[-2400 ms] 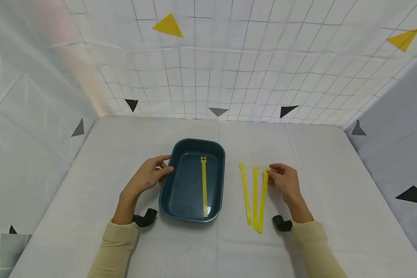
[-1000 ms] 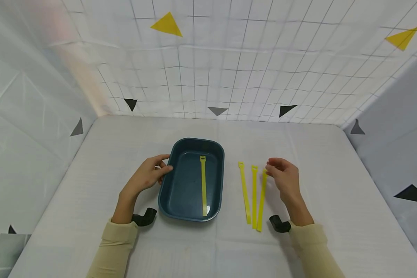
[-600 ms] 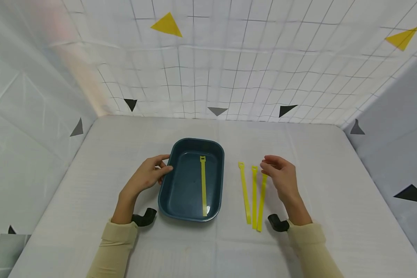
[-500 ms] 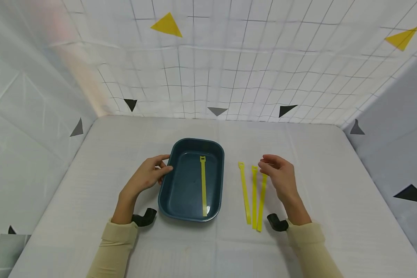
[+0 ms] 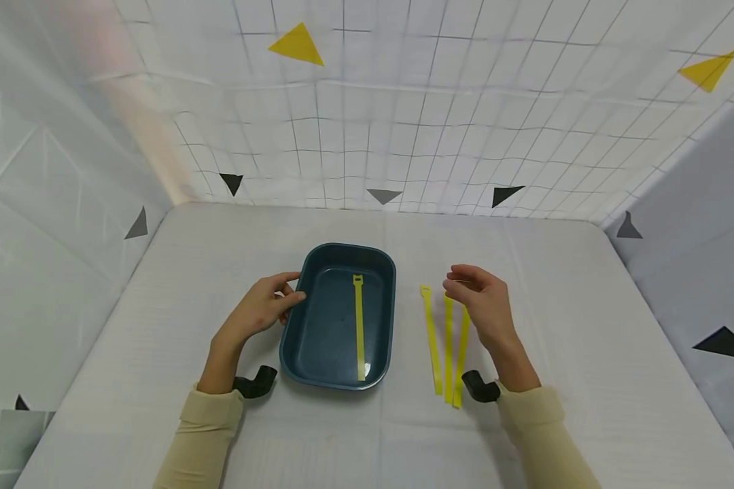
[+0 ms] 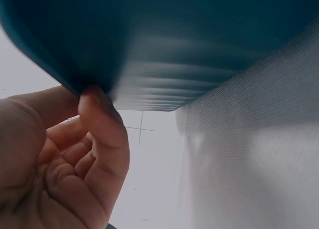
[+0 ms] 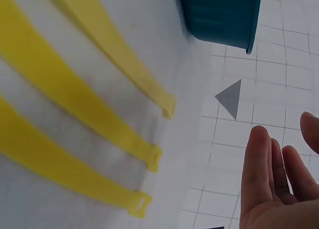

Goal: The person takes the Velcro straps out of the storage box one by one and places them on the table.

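Note:
My left hand (image 5: 258,309) pinches the left rim of a dark teal, rounded rectangular tray (image 5: 324,333); the left wrist view shows thumb and finger on the rim, below the tray's side wall (image 6: 174,54). One yellow cable strap (image 5: 359,326) with a slotted head lies lengthwise inside. Right of the tray, three more yellow straps lie side by side: a left strap (image 5: 431,339), a middle strap (image 5: 448,360) and a right strap (image 5: 461,353). Over the heads of the latter two hovers my right hand (image 5: 486,302), its fingers extended, holding nothing; in the right wrist view these fingers (image 7: 256,169) are apart from the straps.
A white cloth covers the table (image 5: 208,238). Behind it rises a white gridded sheet (image 5: 373,136) with yellow, grey and black triangles, and pale sheets hang on both sides. A black wrist mount (image 5: 480,387) sticks out near the right cuff, another mount (image 5: 257,382) by the left.
My right hand has left the right strap's head, risen and drifted left over the middle strap. The left hand, tray and straps stay where they were.

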A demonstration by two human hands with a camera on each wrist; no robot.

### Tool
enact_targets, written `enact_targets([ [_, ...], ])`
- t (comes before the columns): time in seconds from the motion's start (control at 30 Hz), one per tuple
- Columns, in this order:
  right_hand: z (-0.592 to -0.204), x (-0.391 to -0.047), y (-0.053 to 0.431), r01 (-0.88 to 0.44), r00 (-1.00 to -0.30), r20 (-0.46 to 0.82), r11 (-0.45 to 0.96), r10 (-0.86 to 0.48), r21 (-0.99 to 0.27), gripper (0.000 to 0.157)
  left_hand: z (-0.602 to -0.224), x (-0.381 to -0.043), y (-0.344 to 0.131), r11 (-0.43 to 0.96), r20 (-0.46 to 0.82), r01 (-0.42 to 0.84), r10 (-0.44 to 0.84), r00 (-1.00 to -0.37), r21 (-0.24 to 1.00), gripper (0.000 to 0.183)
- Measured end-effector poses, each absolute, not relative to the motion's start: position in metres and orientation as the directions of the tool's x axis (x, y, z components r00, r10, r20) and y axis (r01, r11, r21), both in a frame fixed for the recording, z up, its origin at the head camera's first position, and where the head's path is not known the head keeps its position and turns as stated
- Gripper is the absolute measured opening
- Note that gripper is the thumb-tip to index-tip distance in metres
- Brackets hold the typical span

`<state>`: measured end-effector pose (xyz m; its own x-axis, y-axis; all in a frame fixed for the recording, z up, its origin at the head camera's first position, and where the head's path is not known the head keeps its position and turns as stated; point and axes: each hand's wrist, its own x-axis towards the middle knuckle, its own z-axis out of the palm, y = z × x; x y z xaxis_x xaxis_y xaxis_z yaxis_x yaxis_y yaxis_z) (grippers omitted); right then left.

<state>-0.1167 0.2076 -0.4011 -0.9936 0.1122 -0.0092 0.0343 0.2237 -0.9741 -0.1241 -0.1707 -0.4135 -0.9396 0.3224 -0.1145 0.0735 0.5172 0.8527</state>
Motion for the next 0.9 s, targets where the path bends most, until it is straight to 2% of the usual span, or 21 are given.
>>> enact_targets([
  [0.9, -0.378, -0.123, 0.164, -0.022, -1.0, 0.025, 0.178, 0.013, -0.984, 0.033, -0.412, -0.124, -0.17, 0.523, -0.117, 0.074, 0.322, -0.94, 0.849, 0.053],
])
